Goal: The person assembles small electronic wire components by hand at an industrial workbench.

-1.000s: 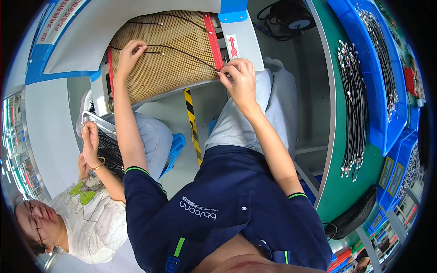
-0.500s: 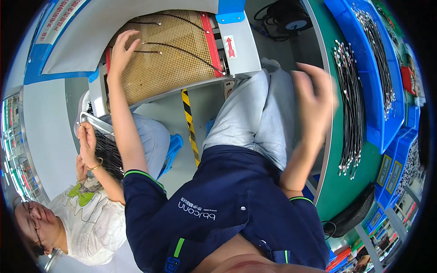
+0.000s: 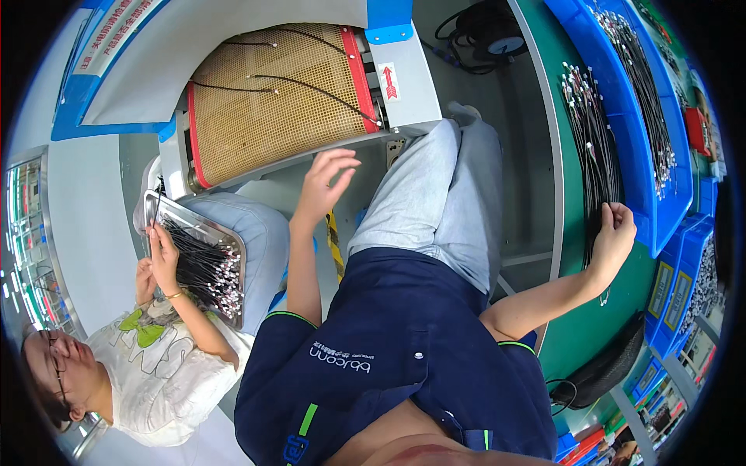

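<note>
My right hand (image 3: 612, 242) is at a bundle of thin black cables (image 3: 587, 128) with small white connectors on the green tabletop (image 3: 559, 303). Its fingertips pinch together on the cables, though how many they hold I cannot make out. Bent but apart, the fingers of my left hand (image 3: 320, 189) hold nothing; the hand hovers in front of the machine's tan mesh conveyor belt (image 3: 272, 140). Several loose black cables (image 3: 322, 92) lie spread out on that belt, which has red edges.
Blue bins (image 3: 649, 221) holding more cables stand along the right. At the left, a seated person (image 3: 167, 349) handles a cable above a metal tray (image 3: 237, 268) of black cables. A black bag (image 3: 602, 365) lies on the green table. The machine's grey-and-blue hood (image 3: 179, 54) overhangs the belt.
My left hand has pulled back from over the belt, toward my body and rightward. My right hand has moved right, down onto the cable bundle. The seated person's tray shows more fully.
</note>
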Tool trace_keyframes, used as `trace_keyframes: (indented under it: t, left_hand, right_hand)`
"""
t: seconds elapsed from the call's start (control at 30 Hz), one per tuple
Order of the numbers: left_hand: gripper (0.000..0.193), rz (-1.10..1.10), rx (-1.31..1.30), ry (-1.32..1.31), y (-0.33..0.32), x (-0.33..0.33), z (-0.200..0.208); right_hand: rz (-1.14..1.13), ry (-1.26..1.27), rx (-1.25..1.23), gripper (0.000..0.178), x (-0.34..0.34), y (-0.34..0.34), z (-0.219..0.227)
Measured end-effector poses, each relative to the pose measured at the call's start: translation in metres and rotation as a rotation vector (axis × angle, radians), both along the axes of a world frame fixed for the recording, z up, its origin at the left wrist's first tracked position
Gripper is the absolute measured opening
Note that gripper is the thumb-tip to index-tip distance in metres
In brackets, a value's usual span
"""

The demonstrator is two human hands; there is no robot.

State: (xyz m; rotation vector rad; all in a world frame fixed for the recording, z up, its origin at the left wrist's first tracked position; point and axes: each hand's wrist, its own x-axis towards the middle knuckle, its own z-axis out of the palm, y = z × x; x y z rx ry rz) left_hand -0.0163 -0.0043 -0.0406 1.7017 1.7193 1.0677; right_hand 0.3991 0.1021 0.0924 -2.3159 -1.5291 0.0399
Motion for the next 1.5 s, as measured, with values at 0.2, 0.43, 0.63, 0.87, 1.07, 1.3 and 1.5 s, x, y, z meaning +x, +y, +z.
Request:
trace_keyframes:
  t: [0.2,0.43,0.63,0.87,1.07,1.3,1.5]
  left_hand:
    - [0.016,-0.001,-0.063,-0.055,-0.008,0.010,-0.004]
    - [0.034,0.052,0.005,0.003,0.000,0.015,0.004]
    - [0.042,0.096,0.195,0.120,0.011,0.026,0.026]
    - [0.010,-0.139,-0.182,-0.031,-0.007,0.036,0.028]
    - [0.012,-0.283,-0.128,-0.025,0.009,0.072,0.044]
    - [0.017,-0.235,0.148,0.221,0.010,0.073,0.048]
    - [0.016,-0.334,0.083,0.089,0.014,0.069,0.048]
  right_hand:
    - [-0.047,0.160,0.472,0.014,0.000,-0.005,0.019]
    - [0.236,0.290,0.728,0.009,-0.049,-0.023,0.040]
    - [0.906,0.407,0.079,0.015,-0.120,-0.037,-0.008]
    - [1.119,0.487,0.017,0.016,-0.131,-0.027,-0.049]
    - [1.200,0.549,-0.056,0.013,-0.156,-0.036,-0.062]
    - [1.175,0.667,-0.068,0.012,-0.154,-0.035,-0.068]
    - [1.260,0.645,0.054,0.014,-0.154,-0.033,-0.072]
